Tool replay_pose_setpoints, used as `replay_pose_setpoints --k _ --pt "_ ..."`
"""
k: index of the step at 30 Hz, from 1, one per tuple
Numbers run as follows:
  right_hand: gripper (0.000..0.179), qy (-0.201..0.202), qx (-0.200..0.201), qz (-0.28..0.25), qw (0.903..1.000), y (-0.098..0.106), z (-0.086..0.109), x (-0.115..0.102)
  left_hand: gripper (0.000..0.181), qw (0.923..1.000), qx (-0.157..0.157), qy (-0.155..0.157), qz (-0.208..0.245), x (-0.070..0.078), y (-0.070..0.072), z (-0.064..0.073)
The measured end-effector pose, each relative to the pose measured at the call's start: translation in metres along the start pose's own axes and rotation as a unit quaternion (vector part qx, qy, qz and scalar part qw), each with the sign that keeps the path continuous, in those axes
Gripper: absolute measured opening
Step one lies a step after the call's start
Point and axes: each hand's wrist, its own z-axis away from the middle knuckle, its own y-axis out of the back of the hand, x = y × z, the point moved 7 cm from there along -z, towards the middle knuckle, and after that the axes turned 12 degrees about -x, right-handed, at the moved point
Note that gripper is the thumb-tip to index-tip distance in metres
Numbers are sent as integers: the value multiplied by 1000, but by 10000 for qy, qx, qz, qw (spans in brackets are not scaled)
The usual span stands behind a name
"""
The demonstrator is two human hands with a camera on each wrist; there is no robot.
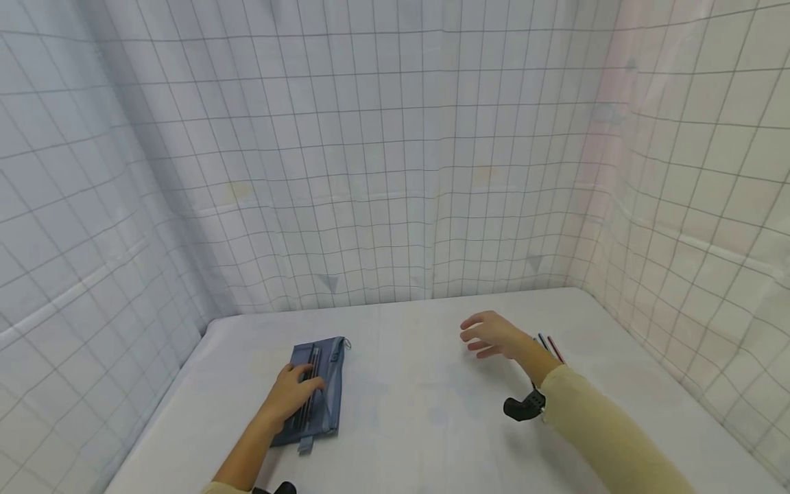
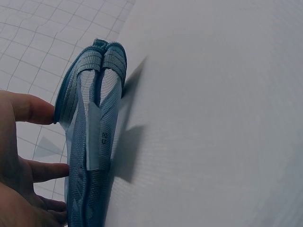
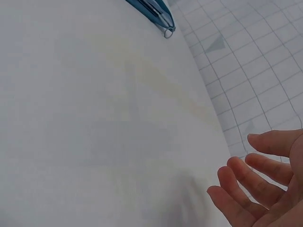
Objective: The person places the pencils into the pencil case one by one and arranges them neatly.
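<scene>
- Blue mesh pouch [image 1: 333, 391]: set on the white worktop [image 1: 407, 425], toward its left edge, with a small ring [image 1: 348, 344] turned to the far edge. Dark slim items, seemingly pens, are shown along its upper face.
- Left hand [image 1: 291, 392]: laid over the pouch, fingers spread and fingertips touching it; no pinch is shown.
- Right hand [image 1: 489, 334]: held above the worktop, right of its middle, with fingers loosely bent and apart; nothing is gripped.
- Loose pens [image 1: 555, 348]: seen near the right edge, partly covered by the right forearm.
- Risk, as judged: the loose pens could be rolled toward the right edge if brushed by the sleeve [image 1: 605, 425] or the black wrist device [image 1: 524, 408].
- Likewise, the pouch could be swivelled or rucked by uneven pressure, since only fingertips are set on it.
</scene>
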Motion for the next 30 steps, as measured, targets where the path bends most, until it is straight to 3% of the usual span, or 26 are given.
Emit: replay_pose_setpoints --k 9,16,27,30 --pt "47 25 167 266 9995 27 16 7 70 10000 7 -50 -3 0 1 -2" --pt "42 -212 560 508 9969 48 26 22 71 10000 5 1 7 -1 1 -2" --pt "38 -351 927 1127 9887 73 33 43 70 10000 -10 -40 34 -2 3 -1" --pt "34 -389 1075 1515 9818 76 36 47 69 10000 -32 -64 24 -1 2 0"
